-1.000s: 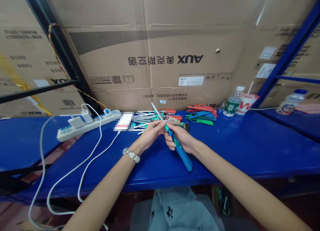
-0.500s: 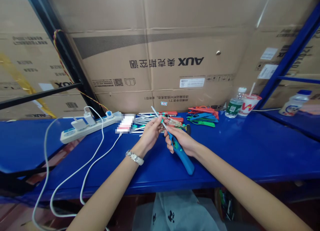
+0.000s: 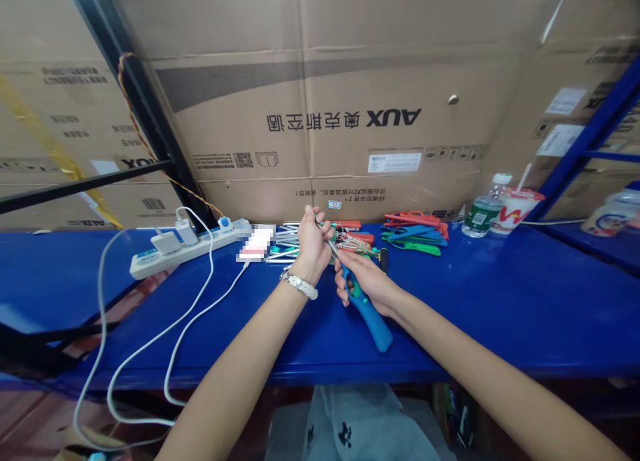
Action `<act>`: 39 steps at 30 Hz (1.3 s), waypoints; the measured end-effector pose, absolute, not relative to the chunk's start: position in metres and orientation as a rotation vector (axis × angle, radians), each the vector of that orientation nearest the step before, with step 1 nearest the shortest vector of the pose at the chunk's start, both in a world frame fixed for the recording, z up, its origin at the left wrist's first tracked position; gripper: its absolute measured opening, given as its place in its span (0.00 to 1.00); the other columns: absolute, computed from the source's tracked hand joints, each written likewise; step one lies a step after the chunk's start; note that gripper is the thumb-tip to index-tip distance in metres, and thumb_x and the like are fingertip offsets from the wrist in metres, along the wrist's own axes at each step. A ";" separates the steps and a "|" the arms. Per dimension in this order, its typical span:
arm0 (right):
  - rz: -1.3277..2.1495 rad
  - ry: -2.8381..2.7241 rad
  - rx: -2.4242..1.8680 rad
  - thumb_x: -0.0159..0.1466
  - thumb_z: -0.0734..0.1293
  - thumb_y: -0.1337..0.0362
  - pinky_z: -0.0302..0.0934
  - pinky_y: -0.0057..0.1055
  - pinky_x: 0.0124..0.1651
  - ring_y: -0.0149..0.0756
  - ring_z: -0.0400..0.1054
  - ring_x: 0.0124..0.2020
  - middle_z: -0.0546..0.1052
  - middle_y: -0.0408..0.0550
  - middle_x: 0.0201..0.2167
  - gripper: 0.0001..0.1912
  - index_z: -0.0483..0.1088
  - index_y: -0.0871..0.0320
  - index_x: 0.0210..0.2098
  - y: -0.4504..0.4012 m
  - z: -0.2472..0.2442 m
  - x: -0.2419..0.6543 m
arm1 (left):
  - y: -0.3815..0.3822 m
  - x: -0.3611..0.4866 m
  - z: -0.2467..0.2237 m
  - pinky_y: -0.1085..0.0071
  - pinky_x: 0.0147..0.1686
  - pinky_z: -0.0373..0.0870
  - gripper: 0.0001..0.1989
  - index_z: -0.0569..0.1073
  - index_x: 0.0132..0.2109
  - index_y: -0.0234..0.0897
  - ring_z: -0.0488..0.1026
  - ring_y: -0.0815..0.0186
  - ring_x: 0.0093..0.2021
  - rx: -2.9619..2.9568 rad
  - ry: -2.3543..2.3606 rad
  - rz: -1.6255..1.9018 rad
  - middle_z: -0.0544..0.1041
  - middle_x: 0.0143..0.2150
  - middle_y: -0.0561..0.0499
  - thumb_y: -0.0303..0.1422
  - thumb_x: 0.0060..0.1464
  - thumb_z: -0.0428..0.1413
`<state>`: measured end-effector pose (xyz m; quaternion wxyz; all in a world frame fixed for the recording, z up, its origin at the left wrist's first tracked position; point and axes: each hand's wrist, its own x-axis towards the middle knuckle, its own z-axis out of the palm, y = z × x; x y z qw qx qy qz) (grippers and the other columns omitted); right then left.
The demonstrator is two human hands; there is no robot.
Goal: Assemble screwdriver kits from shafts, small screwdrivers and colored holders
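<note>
A long-nosed gas lighter (image 3: 373, 321) with a blue handle and a thin metal barrel slants between my hands above the table. My right hand (image 3: 367, 280) is wrapped around the front of the handle, near the green trigger. Closed over the barrel is my left hand (image 3: 315, 241), its palm hiding the tip. Just behind the hands lies a pile of metal tubes (image 3: 284, 254) with red and green parts. To the right of the pile are several red, blue and green plastic handle pieces (image 3: 415, 234). A black and yellow tool handle (image 3: 384, 260) lies beside my right hand.
A white power strip (image 3: 190, 249) with chargers and a phone (image 3: 257, 242) on a cable lie to the left. At the right stand a water bottle (image 3: 481, 211) and a lidded cup (image 3: 517, 211). Large cartons (image 3: 225, 128) form a wall behind the blue table (image 3: 475, 301).
My left hand has turned and moved from a fingertip hold to a closed grip over the barrel, covering its tip. The right hand keeps its hold. The view has shifted slightly.
</note>
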<state>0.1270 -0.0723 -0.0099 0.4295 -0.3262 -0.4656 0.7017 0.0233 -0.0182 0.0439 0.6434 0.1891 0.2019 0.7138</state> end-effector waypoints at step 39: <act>1.690 -1.127 -0.978 0.68 0.67 0.55 0.67 0.30 0.18 0.32 0.67 0.16 0.72 0.42 0.17 0.14 0.67 0.57 0.32 -0.048 0.001 0.128 | 0.034 -0.084 -0.022 0.55 0.62 0.54 0.12 0.82 0.44 0.42 0.66 0.50 0.52 1.955 1.365 1.249 0.75 0.45 0.45 0.33 0.54 0.56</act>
